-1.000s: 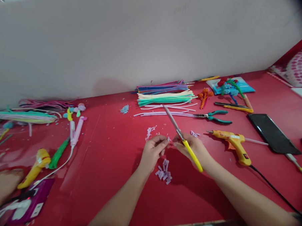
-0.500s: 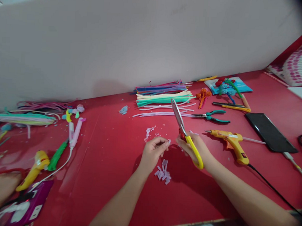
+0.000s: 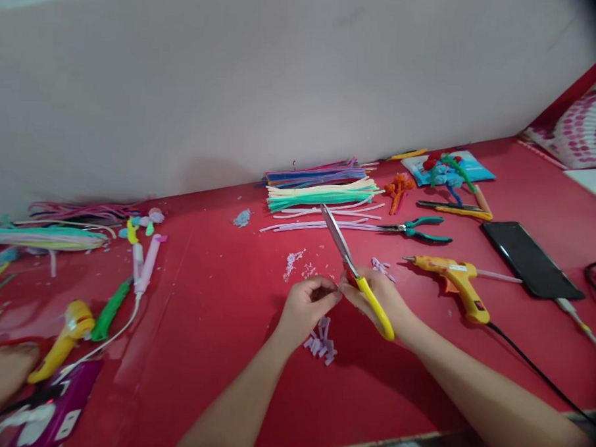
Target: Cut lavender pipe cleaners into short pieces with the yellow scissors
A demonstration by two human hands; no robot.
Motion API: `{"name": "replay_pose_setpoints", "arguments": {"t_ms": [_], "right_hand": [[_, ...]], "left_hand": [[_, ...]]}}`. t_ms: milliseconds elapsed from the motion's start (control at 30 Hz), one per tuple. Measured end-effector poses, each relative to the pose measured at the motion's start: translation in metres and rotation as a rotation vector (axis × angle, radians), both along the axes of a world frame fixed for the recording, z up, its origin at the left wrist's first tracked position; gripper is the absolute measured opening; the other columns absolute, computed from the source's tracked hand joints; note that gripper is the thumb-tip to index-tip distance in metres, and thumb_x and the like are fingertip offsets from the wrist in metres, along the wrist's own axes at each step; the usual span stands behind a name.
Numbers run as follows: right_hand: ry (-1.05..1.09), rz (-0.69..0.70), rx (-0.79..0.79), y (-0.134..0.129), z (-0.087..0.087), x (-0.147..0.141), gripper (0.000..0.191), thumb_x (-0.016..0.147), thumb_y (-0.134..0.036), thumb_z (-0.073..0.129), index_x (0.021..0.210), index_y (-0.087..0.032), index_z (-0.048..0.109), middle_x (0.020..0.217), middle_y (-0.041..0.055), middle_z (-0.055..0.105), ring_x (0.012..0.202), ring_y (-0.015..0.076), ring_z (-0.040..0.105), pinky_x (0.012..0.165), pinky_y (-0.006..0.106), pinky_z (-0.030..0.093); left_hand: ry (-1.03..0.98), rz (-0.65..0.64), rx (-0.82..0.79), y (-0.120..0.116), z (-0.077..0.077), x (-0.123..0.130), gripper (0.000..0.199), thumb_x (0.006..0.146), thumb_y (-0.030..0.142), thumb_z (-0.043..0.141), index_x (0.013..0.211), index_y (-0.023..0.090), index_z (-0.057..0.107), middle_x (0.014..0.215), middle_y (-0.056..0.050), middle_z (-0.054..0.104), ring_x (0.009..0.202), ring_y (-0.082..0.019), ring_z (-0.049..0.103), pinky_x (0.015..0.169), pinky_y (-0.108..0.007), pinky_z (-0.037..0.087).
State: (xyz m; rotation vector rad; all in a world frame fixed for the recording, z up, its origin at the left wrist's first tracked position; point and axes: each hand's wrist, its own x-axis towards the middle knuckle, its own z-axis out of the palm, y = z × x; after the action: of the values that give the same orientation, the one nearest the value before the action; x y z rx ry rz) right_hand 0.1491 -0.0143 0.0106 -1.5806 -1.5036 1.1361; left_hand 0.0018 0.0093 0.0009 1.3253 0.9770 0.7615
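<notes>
Yellow-handled scissors (image 3: pixel 376 307) are in my right hand (image 3: pixel 381 298), their blades pointing up and away to the left. My left hand (image 3: pixel 307 309) is closed in a pinch, its fingertips meeting those of my right hand. The small lilac pipe cleaner piece in this pinch is mostly hidden by the fingers. Just below the hands lies a little pile of cut lilac pipe cleaner pieces (image 3: pixel 321 346). Fine lilac fluff (image 3: pixel 293 263) is scattered beyond my left hand. More lilac pieces (image 3: pixel 383 268) rest behind my right hand.
Bundled pipe cleaners (image 3: pixel 319 197) lie by the wall, with teal-handled pliers (image 3: pixel 423 229) in front. A yellow glue gun (image 3: pixel 454 276) and a black phone (image 3: pixel 531 260) are on the right. At left are another glue gun (image 3: pixel 66 338), a pink tool (image 3: pixel 151 263) and another person's arm (image 3: pixel 5 375).
My hands have come together at the fingertips. The scissors have shifted slightly left and down, and the lilac piece in my left pinch is now mostly covered.
</notes>
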Motion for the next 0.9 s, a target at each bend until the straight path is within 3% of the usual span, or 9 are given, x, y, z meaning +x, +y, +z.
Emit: {"name": "replay_pose_setpoints", "arguments": {"t_ms": [133,267,333,500,900], "right_hand": [[-0.133,0.026,0.077,0.000,-0.004,0.002,0.020,0.068,-0.037,0.047,0.064,-0.018,0.044,0.054,-0.0037,0.045,0.048,0.0073,0.040,0.044,0.018,0.028],[-0.525,0.047,0.116,-0.002,-0.005,0.006,0.032,0.066,-0.051,0.047,0.069,-0.019,0.046,0.055,-0.0014,0.050,0.047,0.0097,0.045,0.044,0.020,0.024],[-0.691,0.050,0.140,-0.004,-0.006,0.006,0.037,0.067,-0.056,0.043,0.073,-0.019,0.047,0.058,0.0008,0.054,0.050,0.0122,0.049,0.046,0.021,0.024],[-0.882,0.110,0.130,-0.006,-0.011,0.005,0.043,0.070,-0.060,0.034,0.073,-0.019,0.046,0.059,0.0032,0.057,0.053,0.0154,0.053,0.048,0.024,0.025],[-0.947,0.134,0.147,-0.006,-0.016,0.005,0.046,0.073,-0.062,0.027,0.073,-0.019,0.046,0.059,0.0032,0.057,0.052,0.0157,0.053,0.047,0.025,0.022]], "left_hand": [[-0.027,0.097,-0.076,0.002,-0.002,-0.002,0.012,0.064,0.026,0.059,0.067,0.014,0.058,0.052,0.004,0.049,0.044,-0.005,0.038,0.043,-0.017,0.029],[-0.171,0.369,-0.160,0.008,-0.006,-0.006,0.020,0.062,0.027,0.061,0.077,0.015,0.057,0.057,0.002,0.055,0.037,-0.002,0.033,0.034,-0.016,0.019],[-0.245,0.444,-0.158,0.011,-0.007,-0.008,0.020,0.061,0.026,0.062,0.077,0.014,0.056,0.061,0.001,0.057,0.037,-0.001,0.034,0.033,-0.015,0.018],[-0.352,0.492,-0.120,0.014,-0.008,-0.011,0.013,0.064,0.022,0.059,0.074,0.014,0.055,0.056,0.004,0.050,0.037,0.000,0.032,0.033,-0.014,0.017],[-0.396,0.508,-0.100,0.013,-0.011,-0.011,0.009,0.067,0.021,0.057,0.074,0.015,0.054,0.052,0.006,0.044,0.038,-0.001,0.031,0.034,-0.014,0.017]]}}
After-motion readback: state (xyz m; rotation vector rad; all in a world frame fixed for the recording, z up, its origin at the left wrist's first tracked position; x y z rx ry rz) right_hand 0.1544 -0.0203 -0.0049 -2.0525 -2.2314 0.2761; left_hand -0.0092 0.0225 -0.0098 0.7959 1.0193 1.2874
